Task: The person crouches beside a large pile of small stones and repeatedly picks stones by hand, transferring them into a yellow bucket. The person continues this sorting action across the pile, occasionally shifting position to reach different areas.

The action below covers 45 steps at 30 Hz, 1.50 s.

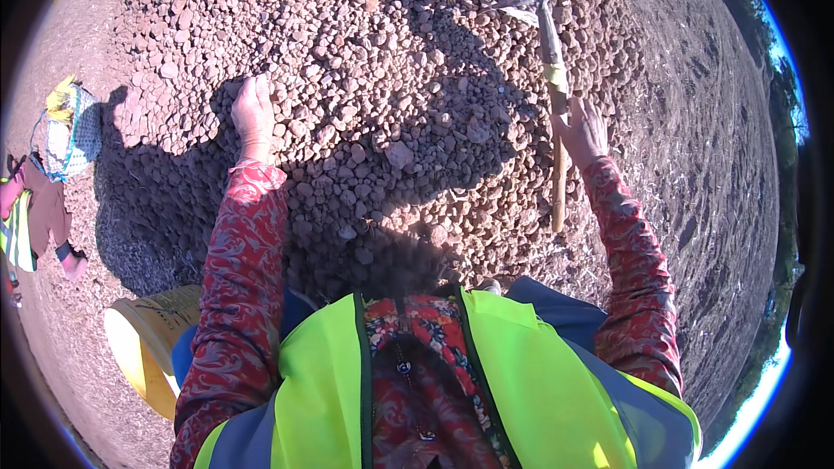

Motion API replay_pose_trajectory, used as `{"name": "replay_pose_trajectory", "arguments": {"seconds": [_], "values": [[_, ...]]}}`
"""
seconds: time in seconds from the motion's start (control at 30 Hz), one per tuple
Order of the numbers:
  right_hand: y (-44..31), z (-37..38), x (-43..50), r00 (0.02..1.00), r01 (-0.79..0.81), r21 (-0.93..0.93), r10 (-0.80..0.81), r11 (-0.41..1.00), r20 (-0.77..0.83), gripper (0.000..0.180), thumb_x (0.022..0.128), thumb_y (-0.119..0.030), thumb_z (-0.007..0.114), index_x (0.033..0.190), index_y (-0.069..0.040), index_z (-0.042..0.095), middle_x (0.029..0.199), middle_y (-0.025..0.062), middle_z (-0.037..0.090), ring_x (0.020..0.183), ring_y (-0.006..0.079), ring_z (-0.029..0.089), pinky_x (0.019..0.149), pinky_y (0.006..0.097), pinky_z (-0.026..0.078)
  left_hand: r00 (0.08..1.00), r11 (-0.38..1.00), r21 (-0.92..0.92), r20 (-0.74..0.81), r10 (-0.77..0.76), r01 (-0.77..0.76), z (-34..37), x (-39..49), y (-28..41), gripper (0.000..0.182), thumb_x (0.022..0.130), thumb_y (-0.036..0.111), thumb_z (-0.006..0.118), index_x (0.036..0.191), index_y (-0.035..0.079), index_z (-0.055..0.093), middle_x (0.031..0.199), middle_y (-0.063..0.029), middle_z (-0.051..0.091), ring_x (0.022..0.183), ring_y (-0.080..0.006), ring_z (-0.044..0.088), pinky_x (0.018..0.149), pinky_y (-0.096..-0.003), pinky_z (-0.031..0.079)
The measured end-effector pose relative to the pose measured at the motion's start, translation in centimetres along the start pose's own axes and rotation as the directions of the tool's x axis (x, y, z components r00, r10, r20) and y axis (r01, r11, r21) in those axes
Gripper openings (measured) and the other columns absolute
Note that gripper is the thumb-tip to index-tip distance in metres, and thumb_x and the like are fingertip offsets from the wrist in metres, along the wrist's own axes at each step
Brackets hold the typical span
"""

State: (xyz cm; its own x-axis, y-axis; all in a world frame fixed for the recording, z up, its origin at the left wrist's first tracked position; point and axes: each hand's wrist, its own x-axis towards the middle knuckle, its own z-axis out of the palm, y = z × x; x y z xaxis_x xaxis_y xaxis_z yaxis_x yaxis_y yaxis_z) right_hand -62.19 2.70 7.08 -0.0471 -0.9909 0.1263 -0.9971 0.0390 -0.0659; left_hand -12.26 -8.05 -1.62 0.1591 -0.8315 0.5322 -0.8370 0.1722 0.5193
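Observation:
My left hand (254,114) is lowered to a pile of reddish-brown stones (339,78). Its fingers curl down and out of sight, so what they hold, if anything, is hidden. On the right, my right hand (584,130) is beside the wooden handle of a hoe-like hand tool (559,163), fingers spread over the stones. The thumb overlaps the handle; whether it presses on it is unclear. The tool lies on the pile with its metal head (524,8) at the far end and a yellowish band around the upper handle.
A yellow plastic bucket (153,319) lies tilted by my left side. Farther left are a woven bag (81,127) with yellow material at its top and a person (42,215) in a reflective vest. Dry bare ground (704,163) stretches to the right; my shadow falls over the stones.

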Motion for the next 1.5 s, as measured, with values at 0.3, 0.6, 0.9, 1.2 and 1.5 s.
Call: {"name": "replay_pose_trajectory", "arguments": {"seconds": [0.3, 0.6, 0.9, 1.2, 1.5], "values": [[-12.6, 2.8, 2.9, 0.884, 0.467, 0.274, -0.446, 0.84, -0.14, 0.05, 0.079, -0.032, 0.059, 0.122, -0.009, 0.046, 0.123, 0.0115, 0.045, 0.118, 0.0296, 0.038, 0.099, 0.0433, 0.029, 0.999, 0.998, -0.058, -0.011, -0.037, 0.036, 0.1, -0.3, -0.3, 0.027, 0.09, 0.027, 0.047, 0.087, 0.002, 0.055, 0.074, -0.0184, 0.057, 0.067, -0.0339, 0.057, 0.061, -0.0381, 0.044], [-15.6, 5.1, 6.8, 0.831, 0.552, 0.403, -0.521, 0.73, -0.196, 0.05, 0.082, -0.028, 0.057, 0.125, -0.008, 0.043, 0.126, 0.0136, 0.043, 0.12, 0.0309, 0.037, 0.1, 0.0429, 0.029, 0.997, 0.992, -0.104, 0.004, -0.074, 0.074, -0.6, -0.6, 0.9, 0.024, 0.09, 0.024, 0.045, 0.086, 0.002, 0.054, 0.078, -0.0165, 0.058, 0.073, -0.034, 0.057, 0.064, -0.039, 0.045], [-22.2, 2.9, 25.9, 0.864, 0.249, 0.372, -0.031, 0.894, -0.503, 0.053, 0.08, -0.045, 0.055, 0.125, -0.018, 0.044, 0.131, 0.0155, 0.037, 0.123, 0.0324, 0.03, 0.103, 0.0499, 0.016, 0.989, 0.987, -0.078, 0.059, -0.136, 0.141, -1.2, -0.2, 1.7, 0.026, 0.09, 0.02, 0.044, 0.074, 0.001, 0.05, 0.066, -0.0162, 0.052, 0.063, -0.0351, 0.053, 0.055, -0.0398, 0.041], [-27.8, 6.6, 19.5, 0.883, 0.372, 0.177, -0.289, 0.911, -0.37, 0.056, 0.072, -0.053, 0.059, 0.119, -0.025, 0.05, 0.129, 0.0065, 0.037, 0.121, 0.0308, 0.029, 0.095, 0.0586, 0.02, 0.997, 0.988, -0.135, 0.017, -0.074, 0.075, -1.1, -0.2, 1.4, 0.024, 0.089, 0.019, 0.045, 0.077, 0.0, 0.051, 0.07, -0.0146, 0.054, 0.066, -0.0321, 0.055, 0.059, -0.0373, 0.044], [-25.2, 5.5, 9.6, 0.821, 0.559, 0.278, -0.568, 0.781, -0.054, 0.052, 0.077, -0.049, 0.056, 0.122, -0.022, 0.049, 0.127, 0.0108, 0.038, 0.117, 0.0305, 0.034, 0.091, 0.0552, 0.031, 0.999, 0.988, -0.151, -0.028, -0.018, 0.014, -0.3, -0.7, 0.2, 0.016, 0.088, 0.014, 0.046, 0.085, 0.0, 0.053, 0.075, -0.0166, 0.054, 0.07, -0.0332, 0.056, 0.063, -0.0378, 0.045]]}}
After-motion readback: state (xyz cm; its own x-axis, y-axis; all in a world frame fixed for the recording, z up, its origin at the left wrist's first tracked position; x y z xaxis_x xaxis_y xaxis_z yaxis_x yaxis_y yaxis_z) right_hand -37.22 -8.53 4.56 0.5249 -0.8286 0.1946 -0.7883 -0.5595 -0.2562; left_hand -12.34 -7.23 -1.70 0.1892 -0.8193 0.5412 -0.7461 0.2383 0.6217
